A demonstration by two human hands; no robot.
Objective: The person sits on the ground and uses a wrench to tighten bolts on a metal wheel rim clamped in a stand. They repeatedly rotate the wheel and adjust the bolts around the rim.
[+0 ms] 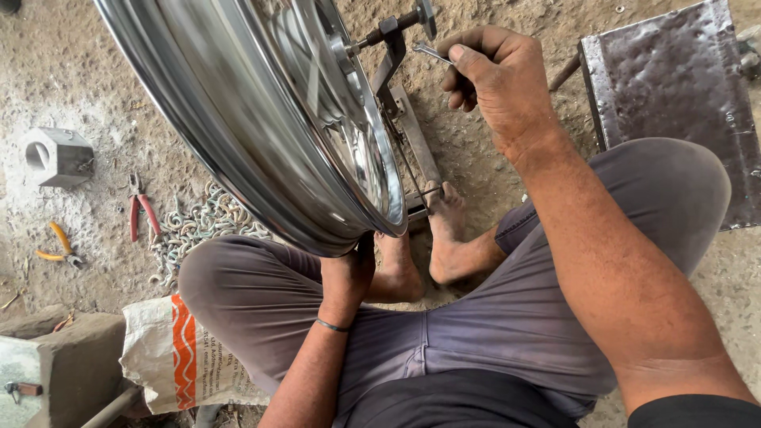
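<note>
A shiny chrome wheel rim (261, 135) stands upright on a metal stand (404, 119) between my knees. Its axle rests in the stand's top. My left hand (346, 273) reaches under the rim's lower edge and presses against it; its fingers are hidden behind the rim. My right hand (495, 75) is raised beside the stand's top, shut on a small metal tool (432, 53) whose tip points toward the axle. My bare feet (444, 238) rest against the stand's base on the dirt floor.
Red-handled pliers (141, 212) and yellow-handled pliers (57, 246) lie on the ground at left, by a pile of metal rings (202, 222). A grey block (55, 156) sits further left. A dented metal sheet (682, 87) lies at right, a printed sack (178, 357) at lower left.
</note>
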